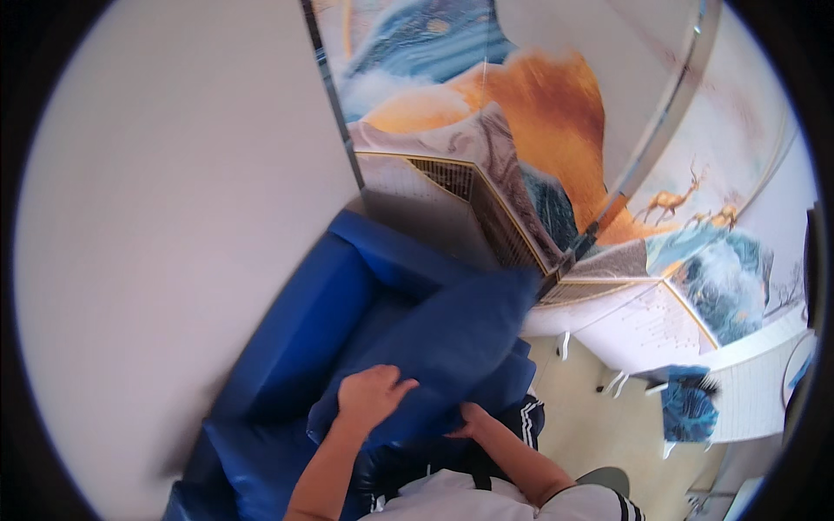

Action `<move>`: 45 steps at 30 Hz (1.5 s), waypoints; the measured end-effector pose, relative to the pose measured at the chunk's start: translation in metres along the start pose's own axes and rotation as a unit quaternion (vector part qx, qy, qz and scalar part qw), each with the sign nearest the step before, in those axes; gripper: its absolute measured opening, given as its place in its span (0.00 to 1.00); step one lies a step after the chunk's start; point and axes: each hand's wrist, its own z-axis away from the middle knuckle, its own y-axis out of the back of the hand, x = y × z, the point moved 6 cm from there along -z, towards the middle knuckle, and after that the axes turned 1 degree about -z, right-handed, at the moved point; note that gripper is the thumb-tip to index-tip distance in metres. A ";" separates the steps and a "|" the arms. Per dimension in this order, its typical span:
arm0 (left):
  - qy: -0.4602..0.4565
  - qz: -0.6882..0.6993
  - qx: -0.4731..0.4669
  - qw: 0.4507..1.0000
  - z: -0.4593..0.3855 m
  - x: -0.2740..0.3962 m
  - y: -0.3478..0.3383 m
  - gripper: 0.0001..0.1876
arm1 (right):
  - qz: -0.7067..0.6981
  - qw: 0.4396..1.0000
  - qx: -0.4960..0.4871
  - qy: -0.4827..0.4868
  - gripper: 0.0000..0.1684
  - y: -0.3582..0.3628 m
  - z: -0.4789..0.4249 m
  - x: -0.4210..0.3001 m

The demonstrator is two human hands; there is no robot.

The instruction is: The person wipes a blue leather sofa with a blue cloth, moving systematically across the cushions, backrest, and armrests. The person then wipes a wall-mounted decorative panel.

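Observation:
A large blue seat cushion (443, 332) is tilted up over the sofa, its far end blurred near the armrest. My left hand (370, 396) grips its near left part, the thumb side showing on top. At its lower right edge is my right hand (474, 420), with some fingers hidden behind the cushion. Underneath and around it lies the blue sofa (313, 312), apparently leather, with its backrest along the wall and an armrest (397, 251) at the far end.
A plain pale wall (176, 195) runs along the sofa's back. Beyond the armrest stand cabinets with gold-trimmed slatted panels (508, 228), below a mural of mountains and deer (671, 198). To the right are a beige tiled floor (580, 397) and a blue patterned stool or chair (690, 410).

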 end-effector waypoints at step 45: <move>0.622 0.387 -0.161 0.661 0.244 -0.178 -0.237 0.62 | 0.764 0.379 0.234 0.467 0.24 -0.108 -0.061 -0.138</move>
